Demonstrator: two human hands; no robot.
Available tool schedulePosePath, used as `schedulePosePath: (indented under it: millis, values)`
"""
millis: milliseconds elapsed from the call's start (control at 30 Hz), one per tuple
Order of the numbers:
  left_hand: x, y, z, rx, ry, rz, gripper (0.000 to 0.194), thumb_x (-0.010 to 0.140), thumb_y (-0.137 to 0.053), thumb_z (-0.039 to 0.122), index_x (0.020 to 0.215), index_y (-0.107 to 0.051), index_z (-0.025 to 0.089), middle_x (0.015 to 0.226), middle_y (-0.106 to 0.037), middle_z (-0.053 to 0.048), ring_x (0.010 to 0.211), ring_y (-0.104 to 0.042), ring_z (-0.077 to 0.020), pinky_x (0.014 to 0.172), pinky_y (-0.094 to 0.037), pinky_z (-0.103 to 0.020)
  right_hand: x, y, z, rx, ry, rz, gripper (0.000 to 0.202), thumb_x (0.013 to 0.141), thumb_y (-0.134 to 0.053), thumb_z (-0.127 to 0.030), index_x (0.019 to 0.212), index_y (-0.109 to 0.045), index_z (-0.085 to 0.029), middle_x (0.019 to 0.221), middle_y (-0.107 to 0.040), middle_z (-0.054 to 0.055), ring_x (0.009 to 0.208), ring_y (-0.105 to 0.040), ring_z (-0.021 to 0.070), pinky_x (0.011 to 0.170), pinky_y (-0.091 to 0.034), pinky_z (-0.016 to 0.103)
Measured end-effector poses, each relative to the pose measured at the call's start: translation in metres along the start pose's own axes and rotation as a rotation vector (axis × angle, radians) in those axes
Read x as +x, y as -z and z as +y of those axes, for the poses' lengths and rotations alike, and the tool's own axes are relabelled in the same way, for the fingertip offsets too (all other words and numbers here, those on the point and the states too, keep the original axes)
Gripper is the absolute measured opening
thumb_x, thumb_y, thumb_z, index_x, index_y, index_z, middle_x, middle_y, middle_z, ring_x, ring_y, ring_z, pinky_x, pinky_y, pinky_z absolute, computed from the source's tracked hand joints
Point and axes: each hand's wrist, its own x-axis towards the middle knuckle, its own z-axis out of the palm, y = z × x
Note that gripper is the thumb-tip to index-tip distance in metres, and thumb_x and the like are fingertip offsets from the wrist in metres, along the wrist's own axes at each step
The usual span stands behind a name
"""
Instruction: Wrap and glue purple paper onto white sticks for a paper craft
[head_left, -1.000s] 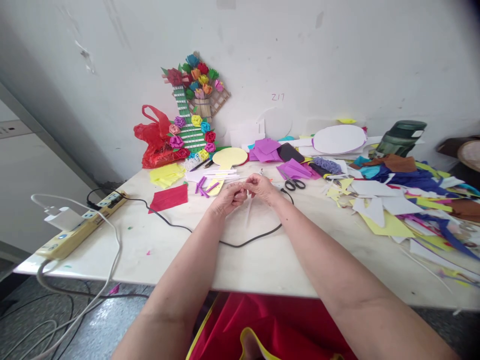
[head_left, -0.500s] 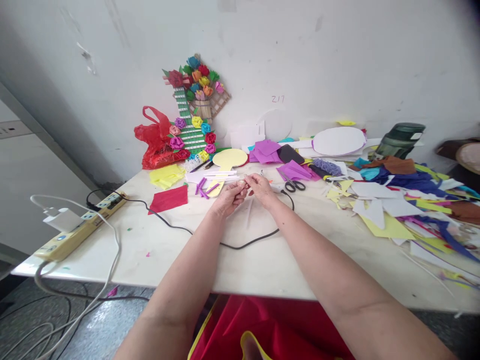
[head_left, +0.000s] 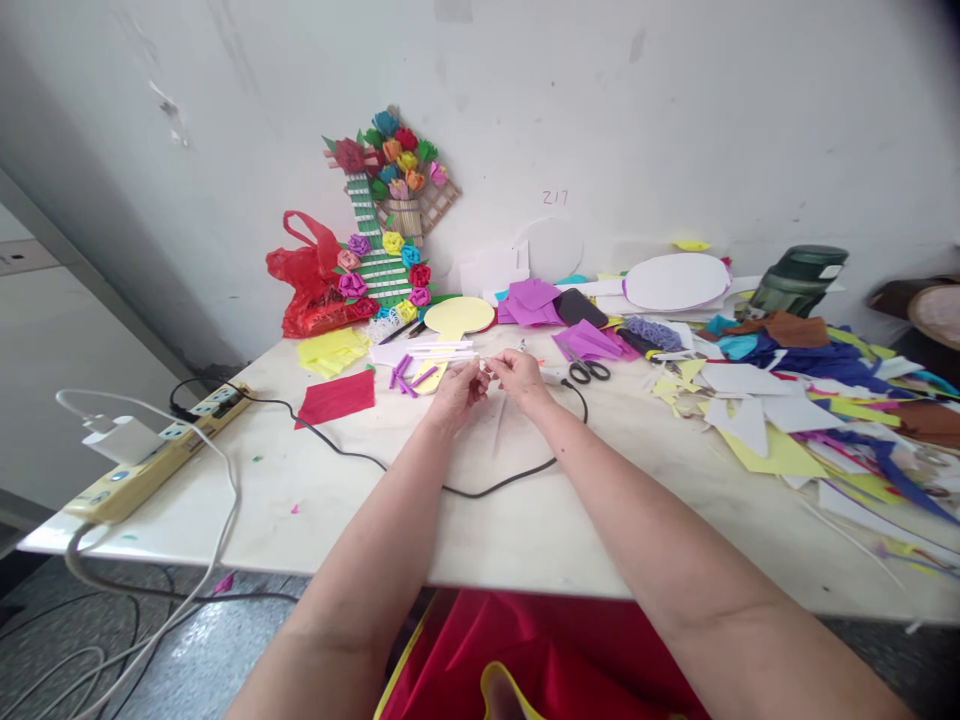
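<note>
Pinching a small pale piece between them, the left hand and the right hand are nearly touching above the middle of the bench. The left hand is curling its fingers inward, while the right hand is closing narrowly with thumb and forefinger; the piece is showing too small to identify. Just below, a thin whitish strip is pointing toward the person; whether it is lying flat or hanging is impossible to tell.

On the wall, a reddish handwritten mark is reading "217" or "Z17". The crinkled red plastic bag is bearing dark print, too blurred to read, and the dark green bottle is carrying a small white label, likewise illegible.

Near the left hand, slim purple paper rolls are lying crisscross beside straight white sticks. Behind them, a smooth pale yellow disc is resting flat. A red paper rectangle is sitting farther left, near a creased yellow sheet. Against the wall, a green panel with white stripes is standing, edged with folded, petal-like roses. Beyond the right hand, black-handled scissors are lying by purple paper. Jagged, many-coloured scraps are heaping at the right, and a black cable is curving beneath the forearms.
</note>
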Motion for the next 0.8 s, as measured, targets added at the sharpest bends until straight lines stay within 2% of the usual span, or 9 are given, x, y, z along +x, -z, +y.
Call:
schedulePosePath:
  millis: [133, 233, 400, 533, 667, 800]
  values:
    - [-0.0009, 0.0012, -0.0006, 0.012, -0.036, -0.031, 0.025, 0.06, -0.07, 0.03, 0.064, -0.052, 0.013, 0.062, -0.054, 0.001, 0.052, -0.048, -0.0063, 0.052, -0.043, -0.02, -0.0007, 0.0016, -0.0039, 0.069, -0.053, -0.003, 0.015, 0.066, -0.058, -0.032, 0.063, -0.056, -0.017, 0.055, -0.057, 0.0, 0.054, -0.053, 0.0132, 0.05, -0.042, 0.025]
    - [-0.0019, 0.0011, 0.0001, 0.012, -0.019, -0.005, 0.026, 0.056, -0.072, 0.027, 0.064, -0.051, 0.013, 0.062, -0.055, 0.001, 0.054, -0.05, -0.0068, 0.058, -0.046, -0.023, -0.0005, 0.0039, -0.0039, 0.066, -0.046, 0.036, 0.02, 0.066, -0.059, -0.036, 0.06, -0.053, -0.018, 0.057, -0.058, 0.001, 0.055, -0.054, 0.0137, 0.05, -0.042, 0.025]
    - [-0.0017, 0.0004, 0.0015, 0.038, 0.028, 0.017, 0.028, 0.064, -0.067, 0.035, 0.06, -0.049, 0.014, 0.055, -0.052, 0.001, 0.047, -0.047, -0.0066, 0.048, -0.04, -0.02, -0.001, 0.0078, -0.0041, -0.096, 0.002, 0.069, 0.038, 0.077, -0.045, -0.045, 0.049, -0.046, -0.019, 0.052, -0.055, 0.001, 0.049, -0.049, 0.0122, 0.053, -0.041, 0.026]
    - [-0.0012, -0.0003, 0.002, 0.072, -0.014, 0.022, 0.04, 0.07, -0.06, 0.044, 0.051, -0.039, 0.015, 0.057, -0.054, -0.001, 0.052, -0.05, -0.008, 0.054, -0.045, -0.023, -0.001, 0.0094, -0.0051, -0.163, -0.004, 0.079, 0.049, 0.077, -0.042, -0.054, 0.042, -0.042, -0.02, 0.043, -0.049, 0.001, 0.046, -0.046, 0.0126, 0.054, -0.038, 0.027]
    - [-0.0014, -0.0023, 0.0013, 0.044, -0.046, -0.007, 0.032, 0.07, -0.063, 0.038, 0.056, -0.046, 0.014, 0.067, -0.058, -0.003, 0.063, -0.056, -0.0096, 0.07, -0.047, -0.028, 0.0006, 0.0086, -0.0025, -0.173, 0.022, 0.125, 0.042, 0.078, -0.042, -0.049, 0.048, -0.045, -0.02, 0.049, -0.053, 0.001, 0.05, -0.048, 0.0134, 0.056, -0.037, 0.026]
    - [-0.0022, -0.0042, -0.0003, 0.083, -0.021, -0.075, 0.025, 0.058, -0.073, 0.027, 0.065, -0.055, 0.012, 0.069, -0.06, -0.002, 0.068, -0.058, -0.011, 0.077, -0.046, -0.03, 0.0016, 0.0079, 0.0014, -0.17, 0.058, 0.133, 0.027, 0.077, -0.046, -0.039, 0.059, -0.053, -0.02, 0.062, -0.06, 0.001, 0.057, -0.051, 0.0146, 0.058, -0.037, 0.026]
